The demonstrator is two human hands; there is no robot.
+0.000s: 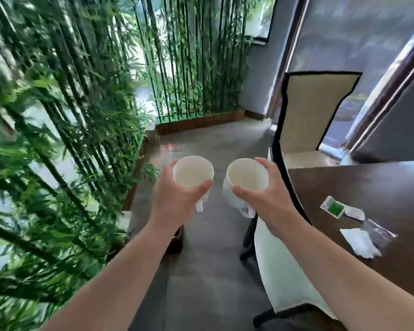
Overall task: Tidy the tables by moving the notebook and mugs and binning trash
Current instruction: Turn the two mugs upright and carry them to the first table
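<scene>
— Bamboo (58, 115) fills your left side and the far end, rising from a low wooden planter (201, 121) beside the grey floor (201, 271). What else is big?

— On your right, a dark table (368, 187), with a cream chair (313, 111) edged in black past its far end.

— And your hands?

— Both are out over the floor, each holding a white mug upright from the side. Your left hand (175, 199) has its thumb curled across the near wall of the left mug (193, 172); your right hand (265, 197) wraps the right mug (246, 174) the same way. The two mugs sit just beside each other, apart, with their handles pointing down towards you.

— What's on the table?

— Trash near its left edge — a white tissue (359, 242), a clear wrapper (378, 229) touching it, and a green packet (334, 207) slightly further off.
</scene>
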